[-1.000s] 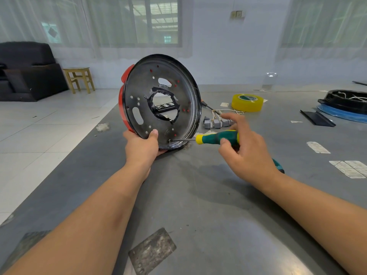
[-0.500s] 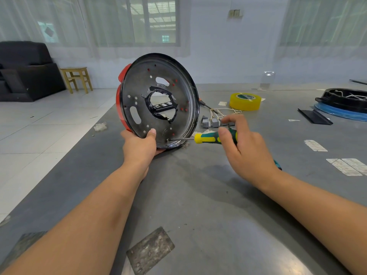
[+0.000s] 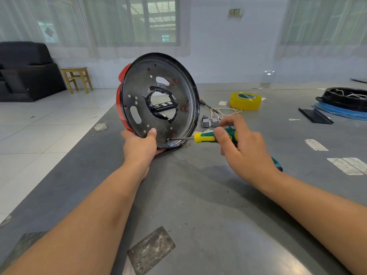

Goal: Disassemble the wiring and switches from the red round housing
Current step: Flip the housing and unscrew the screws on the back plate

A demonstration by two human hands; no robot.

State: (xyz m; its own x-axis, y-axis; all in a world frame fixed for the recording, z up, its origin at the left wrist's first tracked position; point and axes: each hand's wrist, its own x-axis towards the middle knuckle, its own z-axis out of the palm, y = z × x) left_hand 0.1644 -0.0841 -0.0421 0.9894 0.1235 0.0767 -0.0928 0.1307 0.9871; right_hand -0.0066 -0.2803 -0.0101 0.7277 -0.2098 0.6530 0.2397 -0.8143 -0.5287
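The red round housing (image 3: 121,108) stands on edge on the grey table, its dark metal inner plate (image 3: 158,86) facing me. My left hand (image 3: 140,144) grips its lower rim, thumb on the plate. My right hand (image 3: 241,145) holds a green and yellow screwdriver (image 3: 206,137), fingers curled round the handle. The tip sits on a screw (image 3: 168,139) near the plate's bottom edge. Behind the housing lie grey switches (image 3: 209,122) with thin wires (image 3: 228,112) on the table.
A yellow tape roll (image 3: 245,100) sits behind the wires. A black round part on a blue base (image 3: 345,104) and a black strip (image 3: 314,115) lie at the right. White labels (image 3: 349,165) stick to the table. The table's left edge drops to a tiled floor.
My right hand's fingers have shifted round the screwdriver handle, thumb now further over it. The housing and left hand stay in place; the tip stays on the screw.
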